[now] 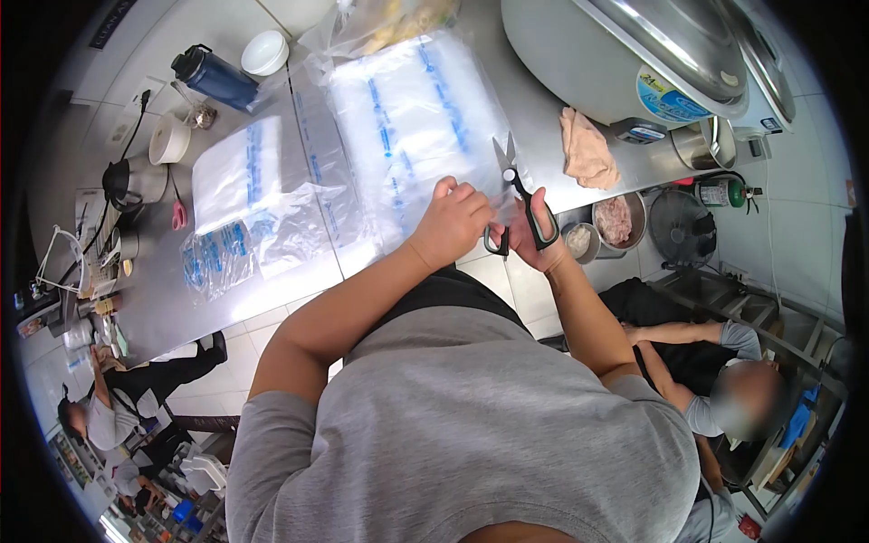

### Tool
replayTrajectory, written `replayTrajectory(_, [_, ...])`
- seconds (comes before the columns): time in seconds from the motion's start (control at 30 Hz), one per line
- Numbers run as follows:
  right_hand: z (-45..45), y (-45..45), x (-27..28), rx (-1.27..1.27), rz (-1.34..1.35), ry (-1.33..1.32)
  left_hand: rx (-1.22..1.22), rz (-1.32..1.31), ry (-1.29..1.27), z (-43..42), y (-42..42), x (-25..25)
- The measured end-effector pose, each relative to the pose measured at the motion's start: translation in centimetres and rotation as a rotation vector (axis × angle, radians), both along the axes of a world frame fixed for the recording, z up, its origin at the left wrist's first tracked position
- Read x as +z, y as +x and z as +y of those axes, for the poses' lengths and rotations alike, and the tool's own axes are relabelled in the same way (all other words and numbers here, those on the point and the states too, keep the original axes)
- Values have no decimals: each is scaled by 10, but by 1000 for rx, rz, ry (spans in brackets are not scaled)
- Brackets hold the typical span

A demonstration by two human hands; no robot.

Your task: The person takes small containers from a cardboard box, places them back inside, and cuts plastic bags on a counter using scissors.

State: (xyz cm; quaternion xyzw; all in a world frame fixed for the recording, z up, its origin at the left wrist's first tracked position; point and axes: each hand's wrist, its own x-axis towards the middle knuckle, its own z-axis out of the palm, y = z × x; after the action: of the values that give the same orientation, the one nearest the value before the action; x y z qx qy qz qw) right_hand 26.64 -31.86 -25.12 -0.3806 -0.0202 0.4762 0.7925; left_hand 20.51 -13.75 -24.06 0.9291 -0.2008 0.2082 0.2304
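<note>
My right hand (536, 233) is closed on a pair of scissors (518, 184) with black handles. Their blades point away from me and stand a little apart. Close beside it, my left hand (450, 220) has its fingers curled and pinched on the clear edge of a plastic bag (398, 206); its fingertips are partly hidden. Just beyond that hand lies a large stack of white plastic bags (412, 109) with blue print. A smaller stack of bags (237, 172) lies to the left, with crumpled clear plastic (294, 231) in front.
On the steel table (199, 312) are a blue bottle (217, 80), pink-handled scissors (179, 214), a folded cloth (587, 149) and a large cooker (597, 63). A pot of raw meat (615, 220) stands below at right. Other people are at both sides.
</note>
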Motion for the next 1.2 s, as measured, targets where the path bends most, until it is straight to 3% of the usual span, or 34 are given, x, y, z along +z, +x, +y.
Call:
replayTrajectory(0.1, [13,7,28,-157,38,-202,-73,-22,-30,-9,-7,13])
replayTrajectory(0.13, [6,20,-4,-114,8,-171,-127,-9,-62,-10,-9,19])
replayTrajectory(0.23, [8,51,-22,-3,-31,-148,-255,51,-133,-19,-18,23])
replayTrajectory(0.37, [44,81,-12,68,-173,-196,-225,129,-190,-22,-17,21])
replayTrajectory(0.5, [70,104,-9,264,-452,-470,-170,134,-230,-12,-12,25])
replayTrajectory(0.63, [60,100,6,321,-476,-418,-99,135,-248,-3,-9,38])
replayTrajectory(0.77, [49,90,-4,312,-464,-423,-111,142,-242,-1,-12,39])
replayTrajectory(0.9, [45,91,10,238,-662,-683,-153,124,-192,0,-13,47])
replayTrajectory(1.07, [40,92,3,139,-507,-579,-173,113,-209,-1,-14,61])
replayTrajectory(1.2, [44,93,1,13,-576,-630,-208,138,-226,-7,-16,56])
